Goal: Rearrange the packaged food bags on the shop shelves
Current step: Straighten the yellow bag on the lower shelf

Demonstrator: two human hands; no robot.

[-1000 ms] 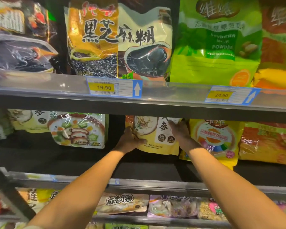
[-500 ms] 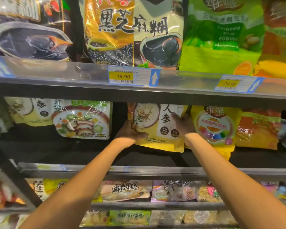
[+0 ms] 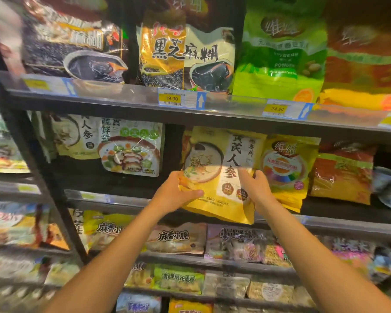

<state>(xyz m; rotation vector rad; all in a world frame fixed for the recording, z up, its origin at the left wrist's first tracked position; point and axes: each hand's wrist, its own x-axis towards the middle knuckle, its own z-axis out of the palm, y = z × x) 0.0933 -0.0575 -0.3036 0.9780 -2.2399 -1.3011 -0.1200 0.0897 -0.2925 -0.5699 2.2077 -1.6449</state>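
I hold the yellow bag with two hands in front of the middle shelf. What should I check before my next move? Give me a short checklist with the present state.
1. Left hand holds the yellow bag at its left edge: ok.
2. Right hand holds its right edge: ok.
3. Label faces outward: ok.
4. Bag stands straight: not ok, it is slightly tilted.
5. Free space on the shelf: ok, there is a dark gap beside the vegetable soup bag.
6. Bag is apart from the rainbow bag on its right: cannot tell, they overlap in view.
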